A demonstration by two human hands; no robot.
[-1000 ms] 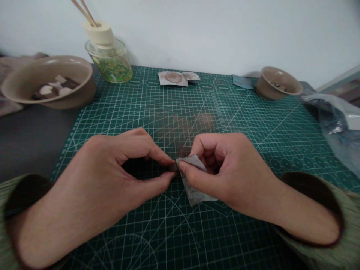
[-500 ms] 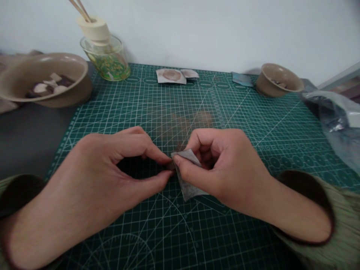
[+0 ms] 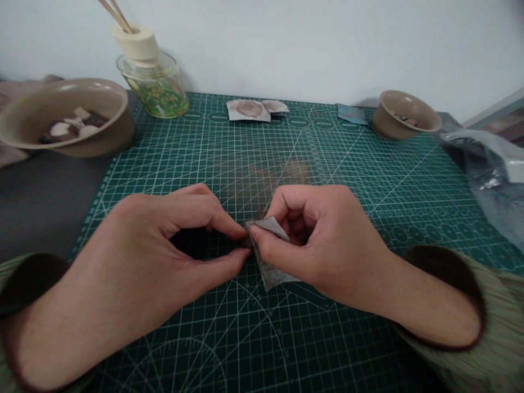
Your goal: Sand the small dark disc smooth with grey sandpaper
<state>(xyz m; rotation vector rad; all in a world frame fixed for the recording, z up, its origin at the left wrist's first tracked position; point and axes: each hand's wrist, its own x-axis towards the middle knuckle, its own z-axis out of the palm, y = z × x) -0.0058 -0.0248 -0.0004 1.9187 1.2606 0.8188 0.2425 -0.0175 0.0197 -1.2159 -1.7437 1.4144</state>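
Observation:
Between the thumb and forefinger of my left hand [image 3: 172,251] is a small brown piece [image 3: 248,241], mostly hidden by the fingertips. A folded grey sheet of sandpaper [image 3: 272,267] is pinched in my right hand [image 3: 315,240], its upper edge against the right side of the brown piece. Both hands meet low over the green cutting mat [image 3: 196,158]. Brown dust [image 3: 278,173] is smeared on the mat just beyond the fingertips.
Left stands a brown bowl [image 3: 118,128] with pale and dark chunks, beside a glass reed diffuser [image 3: 159,93]. Stained sandpaper pieces [image 3: 248,110] and a blue-grey piece [image 3: 352,114] lie at the back. Right are a smaller bowl [image 3: 388,123] and a clear plastic bag [image 3: 487,169].
My right hand and the sandpaper have shifted slightly left along the brown piece. My left hand has stayed nearly still.

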